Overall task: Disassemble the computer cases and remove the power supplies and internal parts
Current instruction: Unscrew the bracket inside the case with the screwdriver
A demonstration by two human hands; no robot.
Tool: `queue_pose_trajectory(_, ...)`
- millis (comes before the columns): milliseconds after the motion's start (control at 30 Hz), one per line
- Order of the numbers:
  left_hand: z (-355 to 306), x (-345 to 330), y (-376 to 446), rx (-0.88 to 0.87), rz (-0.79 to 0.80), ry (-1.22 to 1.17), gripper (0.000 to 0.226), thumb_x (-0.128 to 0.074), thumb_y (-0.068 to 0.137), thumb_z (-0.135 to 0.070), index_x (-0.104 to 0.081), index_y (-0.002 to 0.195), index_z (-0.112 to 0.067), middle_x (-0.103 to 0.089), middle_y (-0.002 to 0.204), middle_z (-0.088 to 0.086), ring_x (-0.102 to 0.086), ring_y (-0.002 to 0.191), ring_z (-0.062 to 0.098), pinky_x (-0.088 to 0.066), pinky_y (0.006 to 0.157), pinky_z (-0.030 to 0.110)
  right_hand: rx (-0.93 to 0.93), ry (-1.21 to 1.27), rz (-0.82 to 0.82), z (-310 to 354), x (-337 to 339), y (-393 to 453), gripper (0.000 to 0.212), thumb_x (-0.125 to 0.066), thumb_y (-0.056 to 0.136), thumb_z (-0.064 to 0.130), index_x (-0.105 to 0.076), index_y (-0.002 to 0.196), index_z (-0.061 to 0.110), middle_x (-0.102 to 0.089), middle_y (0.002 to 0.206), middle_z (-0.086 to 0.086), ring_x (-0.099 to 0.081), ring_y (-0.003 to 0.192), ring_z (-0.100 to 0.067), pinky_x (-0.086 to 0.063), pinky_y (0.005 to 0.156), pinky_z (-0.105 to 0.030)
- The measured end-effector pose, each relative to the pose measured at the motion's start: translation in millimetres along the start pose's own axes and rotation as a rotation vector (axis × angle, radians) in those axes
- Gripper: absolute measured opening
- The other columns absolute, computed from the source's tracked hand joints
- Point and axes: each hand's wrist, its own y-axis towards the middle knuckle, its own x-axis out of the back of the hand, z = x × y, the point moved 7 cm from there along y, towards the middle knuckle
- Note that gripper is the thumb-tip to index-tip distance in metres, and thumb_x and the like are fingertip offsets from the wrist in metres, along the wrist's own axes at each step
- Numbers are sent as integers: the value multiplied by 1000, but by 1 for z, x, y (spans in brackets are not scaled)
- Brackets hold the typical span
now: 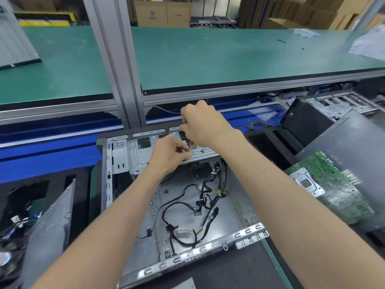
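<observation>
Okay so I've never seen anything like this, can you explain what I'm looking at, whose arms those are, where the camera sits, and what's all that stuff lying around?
It is one picture, from a camera worn on a person's head, looking down at their own bare arms. No robot is involved. In front lies an opened computer case with loose black cables inside. Both hands work at the metal drive bracket at its far end: the left hand curls its fingers at the bracket's edge, the right hand is curled just above. What they pinch is too small to tell. To the right, a green circuit board lies on a dark panel. Behind runs a green workbench, with cardboard boxes beyond.
</observation>
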Motion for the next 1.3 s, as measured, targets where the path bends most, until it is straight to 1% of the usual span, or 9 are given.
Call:
queue_pose_trajectory(200, 4, -4, 8, -19, 1, -77, 13, -86, 78, -27, -77, 77, -18, -68, 83, -2, -58, 75, 7, -44, 68, 21, -42, 232, 115, -13, -7, 3, 24, -55, 76, 8, -54, 96, 21, -58, 110, -11, -50, 105, -34, -37, 74, -35)
queue_pose_trajectory(400, 7, 0, 10, 34, -51, -100, 21, -64, 97, -21, -60, 77, -21, -60, 71, -6, -56, 61, 4, -42, 57, 14, -103, 294, -192, -27, 12, 3, 26, -49, 69, 12, -52, 95, 11, -56, 85, -7, -46, 83, -31, -24, 59, -32)
queue_pose_trajectory(533, 30, 19, 8, 234, -201, -675, 23, -47, 87, -15, -55, 65, -15, -58, 68, 8, -44, 52, 13, -33, 50, 30, -139, 345, -211, -34, 10, 10, 22, -52, 75, 5, -48, 94, 12, -51, 86, -7, -43, 81, -30, -22, 54, -26)
queue_pose_trajectory(633, 36, 23, 4, 301, -234, -884, 21, -44, 68, -20, -43, 46, -22, -41, 51, 3, -25, 43, 14, -18, 45, 26, -131, 335, -189, -32, 2, 15, 21, -51, 77, 4, -49, 97, 10, -53, 87, -9, -47, 82, -32, -25, 55, -32)
queue_pose_trajectory(733, 28, 21, 9, 202, -218, -593, 23, -53, 72, -16, -50, 50, -24, -43, 48, -6, -35, 45, 13, -30, 46, 27, -134, 318, -166, -31, -6, 19, 22, -52, 78, 4, -49, 99, 11, -56, 90, -11, -49, 85, -34, -27, 60, -36)
queue_pose_trajectory(833, 16, 9, 14, 158, -136, -118, 29, -60, 72, -13, -71, 86, -37, -63, 63, -12, -59, 64, 5, -48, 59, 25, -128, 304, -158, -31, -9, 23, 23, -53, 77, 3, -47, 97, 12, -55, 89, -10, -47, 83, -32, -22, 56, -33)
queue_pose_trajectory(900, 14, 1, 16, 183, -84, 60, 39, -59, 76, -18, -74, 104, -40, -73, 81, -4, -66, 84, 18, -56, 74, 34, -111, 289, -151, -30, -11, 24, 23, -53, 76, 2, -45, 96, 12, -54, 87, -9, -45, 82, -32, -21, 55, -33)
queue_pose_trajectory(1067, 17, -1, 17, 212, -66, 8, 33, -62, 78, -21, -76, 103, -37, -64, 49, -13, -63, 68, 1, -49, 64, 26, -104, 289, -171, -31, -11, 25, 21, -54, 78, 2, -45, 94, 12, -50, 83, -7, -47, 80, -32, -21, 53, -31)
queue_pose_trajectory(1300, 15, 1, 17, 190, -68, 1, 28, -66, 78, -21, -77, 100, -35, -64, 50, -11, -64, 67, 4, -48, 61, 25, -87, 249, -146, -27, -14, 27, 20, -58, 83, 5, -44, 93, 13, -56, 91, -9, -48, 80, -30, -25, 59, -35)
